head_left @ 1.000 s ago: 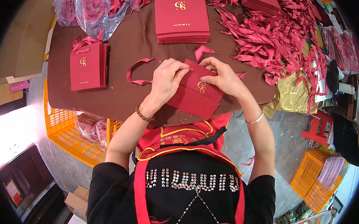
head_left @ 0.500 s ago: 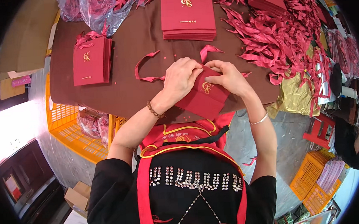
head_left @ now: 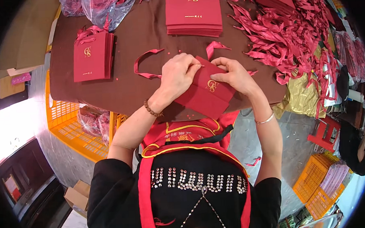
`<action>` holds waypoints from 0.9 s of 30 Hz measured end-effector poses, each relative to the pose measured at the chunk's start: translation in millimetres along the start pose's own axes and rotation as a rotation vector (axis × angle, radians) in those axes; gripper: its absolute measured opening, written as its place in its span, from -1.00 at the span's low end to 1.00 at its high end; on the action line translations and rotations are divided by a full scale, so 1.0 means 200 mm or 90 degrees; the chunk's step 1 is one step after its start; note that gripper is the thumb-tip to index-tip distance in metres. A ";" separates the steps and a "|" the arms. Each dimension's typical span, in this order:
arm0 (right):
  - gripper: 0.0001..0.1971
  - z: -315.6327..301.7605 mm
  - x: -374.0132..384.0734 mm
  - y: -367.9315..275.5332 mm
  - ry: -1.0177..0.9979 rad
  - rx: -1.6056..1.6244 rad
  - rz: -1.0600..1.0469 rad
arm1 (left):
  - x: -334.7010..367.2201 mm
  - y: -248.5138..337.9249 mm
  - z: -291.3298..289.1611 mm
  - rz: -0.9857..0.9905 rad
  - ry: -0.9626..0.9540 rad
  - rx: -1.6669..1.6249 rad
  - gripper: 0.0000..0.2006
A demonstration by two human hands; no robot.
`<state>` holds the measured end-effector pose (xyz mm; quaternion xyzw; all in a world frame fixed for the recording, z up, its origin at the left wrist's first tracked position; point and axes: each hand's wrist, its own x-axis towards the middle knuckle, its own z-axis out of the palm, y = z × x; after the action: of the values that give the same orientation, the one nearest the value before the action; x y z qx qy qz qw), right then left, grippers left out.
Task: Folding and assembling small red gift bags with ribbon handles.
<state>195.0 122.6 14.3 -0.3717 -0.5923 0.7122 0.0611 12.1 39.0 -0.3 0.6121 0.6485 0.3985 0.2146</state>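
- Your left hand (head_left: 176, 76) has its thumb and forefinger pinched together at the upper edge of the red paper bag (head_left: 204, 100); what sits between those fingertips is too small to tell
- Your right hand (head_left: 235, 79) grips the same bag, thumb on its front near the gold emblem (head_left: 212, 85), fingers curled at the upper edge
- The bag lies turned at a slant near the front edge of the brown cloth (head_left: 119, 96), between your two hands, a crease running across it below the emblem
- A pink-red ribbon (head_left: 136, 68) curves out on the cloth to the left of your left hand, and another ribbon end (head_left: 214, 48) sticks up just beyond your right fingers
- Farther off, ahead of your hands, you have a stack of red bags (head_left: 192, 10)
- To your left stand a few bags with ribbon handles (head_left: 89, 57), well apart from your hands
- To your right spreads a heap of loose ribbons (head_left: 277, 39)
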 end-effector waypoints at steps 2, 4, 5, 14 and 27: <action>-0.68 0.00 0.00 0.00 -0.003 0.052 0.021 | -0.01 0.00 0.02 0.005 -0.009 0.008 -0.90; -0.68 0.00 0.00 0.00 -0.002 0.044 0.024 | 0.00 0.01 0.04 0.007 -0.020 0.018 -0.90; -0.68 0.00 0.00 0.00 -0.001 0.033 0.029 | -0.01 0.00 0.04 0.006 -0.019 0.015 -0.90; -0.68 0.00 -0.01 -0.01 0.014 0.001 0.045 | -0.01 0.01 0.06 0.046 -0.009 0.039 -0.92; -0.69 0.01 -0.02 0.03 0.009 -0.010 -0.018 | -0.01 0.06 0.09 0.194 0.006 0.258 -0.91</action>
<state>198.4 116.9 10.9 -0.3685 -0.6027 0.7041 0.0723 32.6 41.2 -2.1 0.7314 0.6165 0.2908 0.0225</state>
